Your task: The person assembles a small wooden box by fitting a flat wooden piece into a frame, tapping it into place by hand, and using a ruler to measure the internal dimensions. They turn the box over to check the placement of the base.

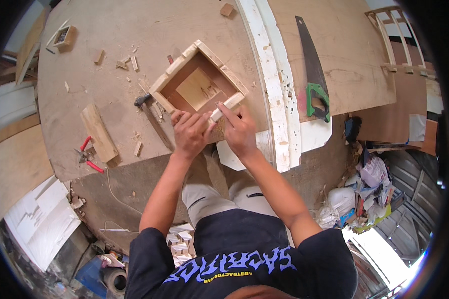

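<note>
An open wooden box (170, 78) with pale, notched walls and a brown floor sits tilted askew on the workbench. A lighter square panel (194, 88) shows inside it. At the box's near wall, my left hand (190, 133) has its fingers bent over the rim. Close beside it, my right hand (239, 130) grips the same wall near the right corner, index finger lying along the top edge. Whatever small piece may be under the fingertips is too small to make out. A hammer (156, 123) lies just left of the box, its handle pointing toward me.
Red-handled pliers (88, 155) and a wood block (99, 132) lie at the left front of the workbench (119, 35). Small offcuts (133, 62) and a little box (64, 37) are farther back. A white plank (272, 74) and a green-handled saw (315, 74) lie to the right.
</note>
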`<state>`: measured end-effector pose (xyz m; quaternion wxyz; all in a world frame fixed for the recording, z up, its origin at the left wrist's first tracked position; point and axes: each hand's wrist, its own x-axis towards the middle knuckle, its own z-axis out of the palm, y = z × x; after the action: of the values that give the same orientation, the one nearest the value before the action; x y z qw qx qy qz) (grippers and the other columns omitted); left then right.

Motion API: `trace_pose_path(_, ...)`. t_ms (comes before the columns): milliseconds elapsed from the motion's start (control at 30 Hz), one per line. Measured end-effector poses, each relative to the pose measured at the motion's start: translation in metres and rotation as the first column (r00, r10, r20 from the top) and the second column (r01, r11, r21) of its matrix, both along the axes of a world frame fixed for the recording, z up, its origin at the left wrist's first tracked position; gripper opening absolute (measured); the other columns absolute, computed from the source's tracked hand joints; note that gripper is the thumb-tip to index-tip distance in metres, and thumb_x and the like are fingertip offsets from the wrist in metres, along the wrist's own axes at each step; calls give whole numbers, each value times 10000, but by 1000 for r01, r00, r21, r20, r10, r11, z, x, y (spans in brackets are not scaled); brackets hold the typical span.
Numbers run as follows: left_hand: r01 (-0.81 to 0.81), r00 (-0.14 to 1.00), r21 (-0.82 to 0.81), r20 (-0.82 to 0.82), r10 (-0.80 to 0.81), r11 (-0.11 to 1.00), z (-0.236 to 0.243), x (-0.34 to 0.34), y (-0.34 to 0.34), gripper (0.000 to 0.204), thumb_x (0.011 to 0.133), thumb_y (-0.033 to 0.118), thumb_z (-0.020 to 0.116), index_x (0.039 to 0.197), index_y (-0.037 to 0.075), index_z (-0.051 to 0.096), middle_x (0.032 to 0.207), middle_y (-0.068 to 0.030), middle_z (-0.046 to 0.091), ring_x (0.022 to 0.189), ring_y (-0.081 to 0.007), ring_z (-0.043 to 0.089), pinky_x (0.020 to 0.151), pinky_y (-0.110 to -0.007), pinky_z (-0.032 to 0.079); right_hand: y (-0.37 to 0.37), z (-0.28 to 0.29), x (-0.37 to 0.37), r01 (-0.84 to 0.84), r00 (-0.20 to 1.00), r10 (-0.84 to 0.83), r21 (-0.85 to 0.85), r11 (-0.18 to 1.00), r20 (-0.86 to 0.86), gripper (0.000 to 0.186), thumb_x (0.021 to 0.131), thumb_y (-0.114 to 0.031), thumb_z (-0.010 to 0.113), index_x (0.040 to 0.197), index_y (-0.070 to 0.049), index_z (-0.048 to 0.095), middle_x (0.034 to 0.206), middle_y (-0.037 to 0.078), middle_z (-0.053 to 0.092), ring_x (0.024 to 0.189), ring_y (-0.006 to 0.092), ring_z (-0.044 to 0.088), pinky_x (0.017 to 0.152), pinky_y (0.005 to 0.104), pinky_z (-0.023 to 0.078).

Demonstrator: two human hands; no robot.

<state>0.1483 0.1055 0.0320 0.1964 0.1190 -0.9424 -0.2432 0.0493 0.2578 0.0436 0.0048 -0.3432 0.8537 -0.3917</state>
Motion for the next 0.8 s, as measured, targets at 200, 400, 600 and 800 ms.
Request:
trace_pose_path(200, -18, 999, -41, -35, 17, 999, -2, -4, 2, 317, 841, 272, 834, 1109, 111, 784, 895, 1, 716, 828, -197, 621, 969, -388, 382, 21, -3, 1, -43, 999, 42, 52, 998, 13, 465, 887, 46, 654, 1323, -84, 748, 813, 134, 513, 700, 270, 554, 636, 404, 491)
trace_pose_path(400, 0, 998, -3, -60, 0, 1000, -3, -12, -1, 321, 857, 273, 830, 1129, 108, 790, 832, -24, 680, 808, -213, 613, 959, -395, 391, 7, 0, -11, -33, 999, 32, -8, 999, -9, 391, 915, 17, 700, 1280, -102, 778, 775, 113, 491, 664, 246, 516, 626, 379, 465)
trace_pose_path(600, -12, 996, 111, -83, 22, 994, -7, -25, 5, 417, 833, 316, 863, 1181, 102, 778, 882, -37, 682, 887, -235, 626, 1012, -420, 383, 49, 22, 0, 65, 984, -75, 64, 996, 163, 332, 948, -10, 723, 1240, -144, 806, 759, 84, 487, 646, 210, 500, 619, 344, 458)
trace_pose_path(800, -27, 991, 5, -133, 27, 1000, 1, -33, 9, 450, 822, 335, 868, 1188, 104, 747, 1081, -35, 678, 1150, -264, 584, 1205, -492, 285, 40, 25, -14, 112, 986, -102, -76, 991, 130, 377, 924, 11, 743, 1239, -185, 811, 755, 78, 502, 641, 195, 504, 599, 325, 457)
